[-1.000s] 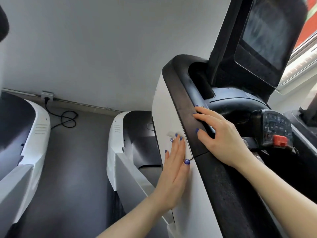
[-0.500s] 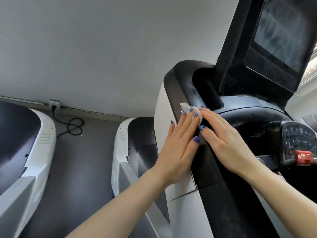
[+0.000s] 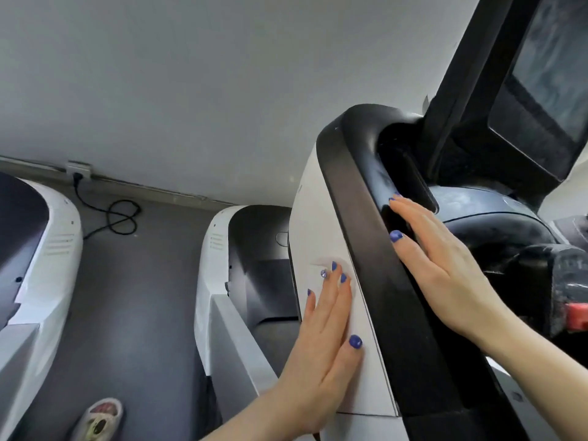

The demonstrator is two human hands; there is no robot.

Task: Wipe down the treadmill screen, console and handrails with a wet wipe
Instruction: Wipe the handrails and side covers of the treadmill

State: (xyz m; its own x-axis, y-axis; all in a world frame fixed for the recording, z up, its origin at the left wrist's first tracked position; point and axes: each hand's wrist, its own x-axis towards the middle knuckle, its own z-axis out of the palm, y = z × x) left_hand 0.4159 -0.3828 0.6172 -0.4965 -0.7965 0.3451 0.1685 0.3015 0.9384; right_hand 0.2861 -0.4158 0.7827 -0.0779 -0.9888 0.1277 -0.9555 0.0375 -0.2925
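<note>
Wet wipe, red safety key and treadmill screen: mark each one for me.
wet wipe (image 3: 319, 261), head view, white edge showing past the left fingertips.
red safety key (image 3: 577, 316), head view, its red face.
treadmill screen (image 3: 553, 55), head view, streaked glass.

We look toward a plain pale grey wall (image 3: 191, 90), evenly lit by soft daylight. At its foot, a socket box (image 3: 78, 169) sits on a thin conduit running along the base. Below the socket, a black cable (image 3: 119, 218) loops over the dark grey floor (image 3: 140, 313). Left of the cable stands a neighbouring white and black machine (image 3: 38, 249); right of it, another white motor housing (image 3: 219, 249). Near the bottom edge, below the cable, lies a slipper (image 3: 101, 415).
</note>
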